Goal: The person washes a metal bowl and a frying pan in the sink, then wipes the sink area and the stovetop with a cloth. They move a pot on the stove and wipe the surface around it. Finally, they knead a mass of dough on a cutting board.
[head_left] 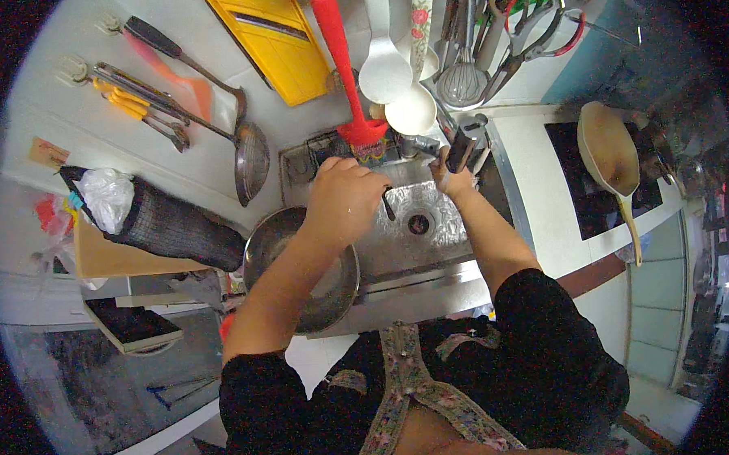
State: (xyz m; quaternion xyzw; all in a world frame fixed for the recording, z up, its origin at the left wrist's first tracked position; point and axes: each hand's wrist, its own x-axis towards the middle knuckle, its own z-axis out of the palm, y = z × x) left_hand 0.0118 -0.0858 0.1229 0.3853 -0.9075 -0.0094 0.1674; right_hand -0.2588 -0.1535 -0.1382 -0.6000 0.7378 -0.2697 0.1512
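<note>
Head view: left arm reaches across the pan (333, 287); left hand (343, 197) back up, fingers curled by a slim dark piece (389, 204) over the sink (373, 247), grip unclear. Right arm extended, right hand (452, 178) clamped on a dark block (460, 152), sink's back-right.

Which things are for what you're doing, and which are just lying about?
Probably for the job:
sink
dark thing at the right hand
black thing by the left hand

Probably just around:
yellow slicer
whisk
beige pan
</note>
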